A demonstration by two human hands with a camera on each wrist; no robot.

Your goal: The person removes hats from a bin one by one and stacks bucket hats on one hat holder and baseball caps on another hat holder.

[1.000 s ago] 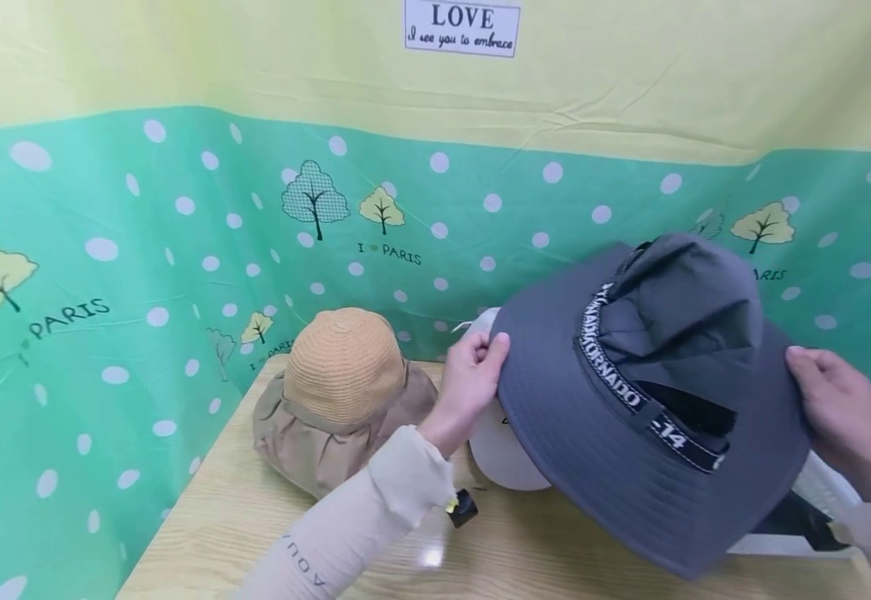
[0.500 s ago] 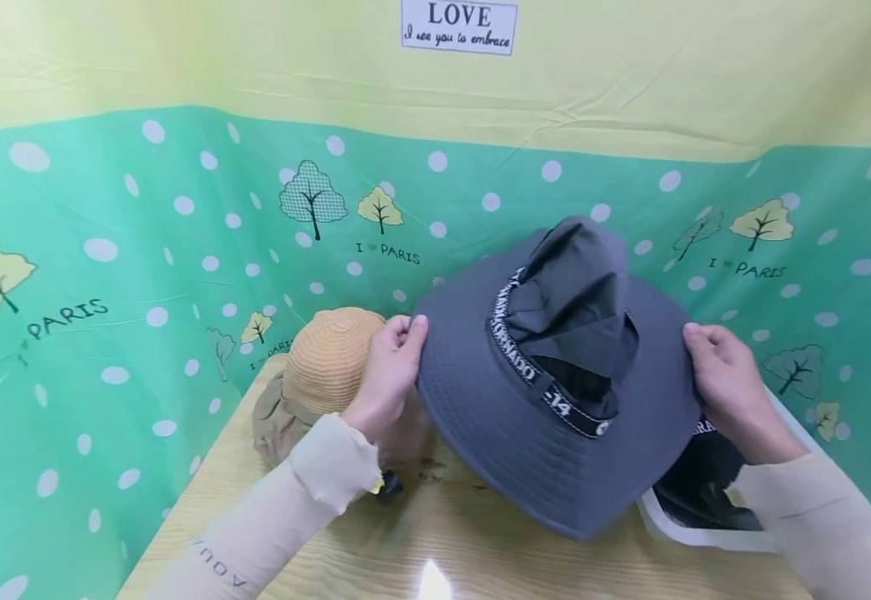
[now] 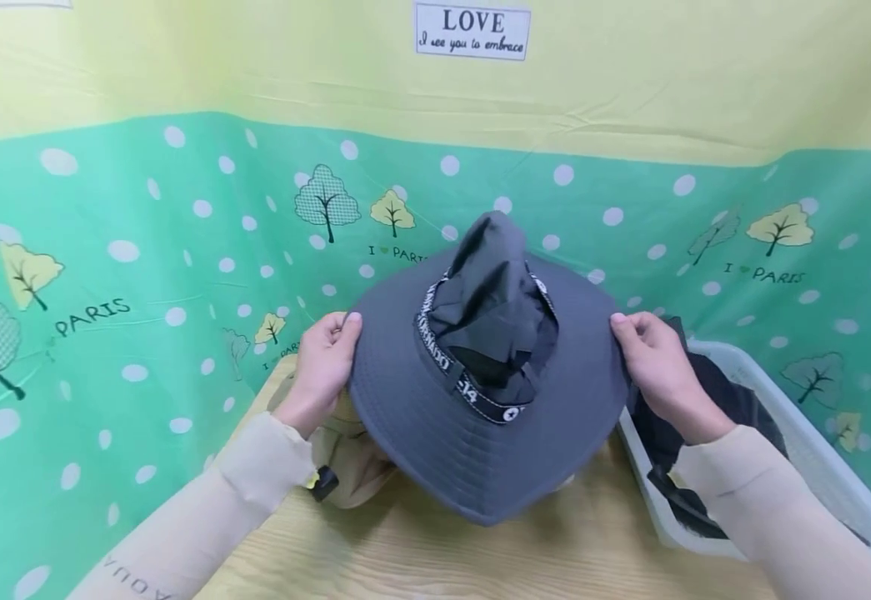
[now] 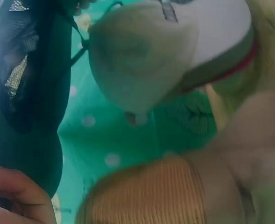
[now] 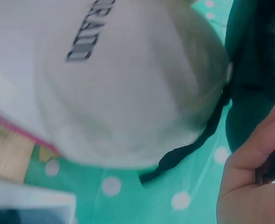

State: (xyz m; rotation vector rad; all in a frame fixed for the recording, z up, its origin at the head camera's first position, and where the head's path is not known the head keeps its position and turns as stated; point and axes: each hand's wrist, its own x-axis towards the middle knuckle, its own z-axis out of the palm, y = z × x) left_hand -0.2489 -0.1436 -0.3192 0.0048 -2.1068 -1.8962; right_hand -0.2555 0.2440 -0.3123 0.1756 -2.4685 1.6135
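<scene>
A dark grey wide-brimmed bucket hat (image 3: 491, 308), with a lettered band and a slumped crown, is held above the table by both hands. My left hand (image 3: 320, 358) pinches its brim at the left, and my right hand (image 3: 660, 367) pinches it at the right. Its dark underside (image 4: 30, 126) and a dark cord (image 5: 188, 149) show in the wrist views. Behind it is a white cap (image 5: 128, 102) with dark lettering, mostly hidden in the head view. A straw-crowned hat (image 4: 146, 196) lies by my left hand, its beige cloth part (image 3: 360, 467) showing under the brim.
To the right stands a white plastic bin (image 3: 705, 546) with black hats or cloth (image 3: 728, 392) inside. The wooden table (image 3: 435, 558) ends at a green and yellow printed curtain (image 3: 615, 183) at the back and left.
Both hands have carried the grey hat leftward from over the bin to the middle of the table. It now covers the white cap and most of the straw hat; the bin is uncovered.
</scene>
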